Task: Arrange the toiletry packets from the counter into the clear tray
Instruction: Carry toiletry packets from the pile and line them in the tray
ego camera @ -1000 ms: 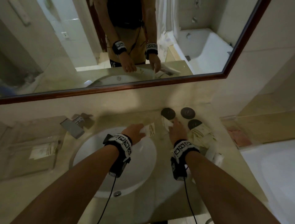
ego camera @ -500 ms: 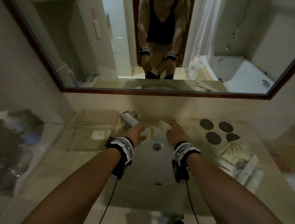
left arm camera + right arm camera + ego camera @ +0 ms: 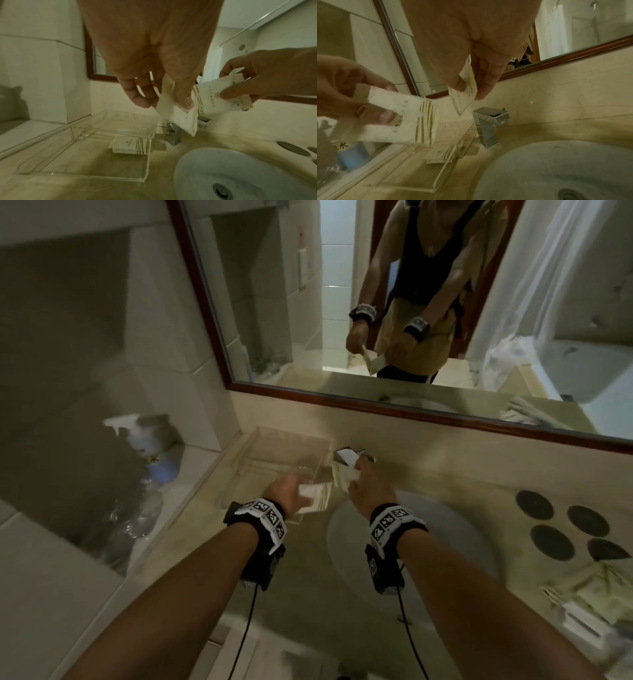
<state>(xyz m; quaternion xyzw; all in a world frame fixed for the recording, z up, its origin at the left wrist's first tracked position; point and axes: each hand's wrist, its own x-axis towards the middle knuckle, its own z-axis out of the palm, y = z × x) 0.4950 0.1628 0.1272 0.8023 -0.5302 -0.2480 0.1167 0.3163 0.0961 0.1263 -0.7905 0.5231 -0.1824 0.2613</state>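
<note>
Two packets were in the air, one per hand: the left hand (image 3: 154, 54) pinched a white packet (image 3: 180, 120) between thumb and fingers above the clear tray (image 3: 149, 162), and the right hand (image 3: 471, 40) pinched a second packet (image 3: 464, 97) the same way, up near the faucet (image 3: 488, 128). Two more packets (image 3: 130, 146) looked stacked inside the tray by its right wall, though I couldn't swear to the count. On the right, a loose pile (image 3: 589, 594) sat on the counter (image 3: 445, 474) beside four dark round discs (image 3: 551, 541). The room was a bathroom with beige marble, a white sink (image 3: 445, 542), a wood-framed mirror (image 3: 212, 313), and a spray bottle (image 3: 150, 446) on the left ledge. Only the wrist views showed the stripes and logo on the packets; the head view alone caught the pile.
</note>
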